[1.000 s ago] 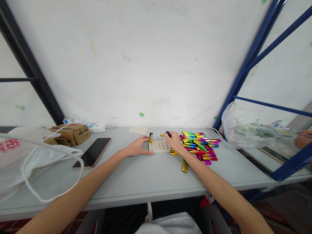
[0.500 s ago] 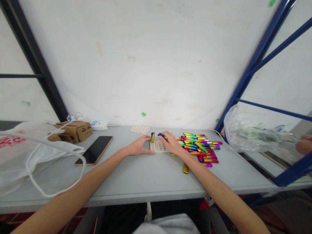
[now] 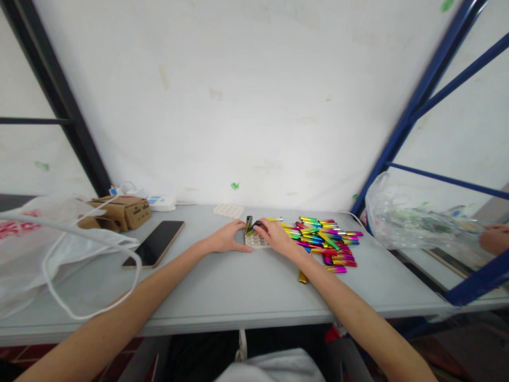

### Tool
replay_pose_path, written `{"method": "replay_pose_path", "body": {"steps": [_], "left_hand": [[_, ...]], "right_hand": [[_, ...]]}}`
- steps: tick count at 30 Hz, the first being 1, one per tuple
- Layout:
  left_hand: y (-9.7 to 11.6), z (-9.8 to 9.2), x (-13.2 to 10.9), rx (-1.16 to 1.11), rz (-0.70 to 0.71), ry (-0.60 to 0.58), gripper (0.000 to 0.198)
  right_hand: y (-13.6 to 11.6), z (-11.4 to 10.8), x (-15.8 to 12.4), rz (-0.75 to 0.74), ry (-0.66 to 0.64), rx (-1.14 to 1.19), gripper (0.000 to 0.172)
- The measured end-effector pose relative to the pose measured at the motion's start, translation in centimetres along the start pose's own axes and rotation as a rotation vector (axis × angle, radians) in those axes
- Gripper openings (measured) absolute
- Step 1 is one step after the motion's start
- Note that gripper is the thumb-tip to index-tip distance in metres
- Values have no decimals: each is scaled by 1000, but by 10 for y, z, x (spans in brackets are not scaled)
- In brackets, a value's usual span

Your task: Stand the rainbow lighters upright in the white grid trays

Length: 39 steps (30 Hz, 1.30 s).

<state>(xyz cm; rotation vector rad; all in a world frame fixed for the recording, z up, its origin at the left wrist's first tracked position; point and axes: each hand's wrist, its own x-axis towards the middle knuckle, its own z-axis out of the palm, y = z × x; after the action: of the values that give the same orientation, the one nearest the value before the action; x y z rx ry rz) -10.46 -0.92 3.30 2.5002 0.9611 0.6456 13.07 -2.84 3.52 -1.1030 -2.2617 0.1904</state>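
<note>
While the left hand (image 3: 226, 240) lies flat against the tray's (image 3: 258, 244) left edge, fingers loosely open, the right hand (image 3: 277, 236) pinches a dark-tipped stick (image 3: 257, 223) over the tray's far left corner, just beside an upright stick (image 3: 248, 225) standing there. Right of the tray lies a pile (image 3: 324, 239) of glossy ones. I'd reckon the dark-tipped stick light, rigid and slick; a fingertip pinch across its mid-body looks safest.

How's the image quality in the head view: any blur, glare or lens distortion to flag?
Head view: even soft light, faint shadows on the table; wide-angle lens splays the blue frame; left hand, right hand and colourful sticks small, slightly soft; mild sheen on the plastic bag.
</note>
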Motion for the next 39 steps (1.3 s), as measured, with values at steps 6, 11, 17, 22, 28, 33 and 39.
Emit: {"method": "replay_pose_path", "body": {"steps": [6, 11, 17, 22, 28, 33, 39], "left_hand": [[2, -1, 0, -1, 0, -6, 79], [2, -1, -1, 11, -3, -14, 79], [1, -1, 0, 26, -20, -18, 83], [2, -1, 0, 50, -59, -29, 86], [2, -1, 0, 45, -51, -25, 85], [2, -2, 0, 40, -53, -23, 84], [2, -1, -1, 30, -34, -11, 82]], "right_hand": [[-10, -1, 5, -23, -49, -253, 27], [-19, -2, 7, 8, -23, -404, 34], [-6, -10, 8, -9, -11, -293, 37], [37, -24, 8, 140, -6, -312, 35], [65, -28, 6, 274, -161, -321, 33], [58, -28, 5, 253, -109, -350, 23], [47, -36, 5, 170, 141, -151, 33]]}}
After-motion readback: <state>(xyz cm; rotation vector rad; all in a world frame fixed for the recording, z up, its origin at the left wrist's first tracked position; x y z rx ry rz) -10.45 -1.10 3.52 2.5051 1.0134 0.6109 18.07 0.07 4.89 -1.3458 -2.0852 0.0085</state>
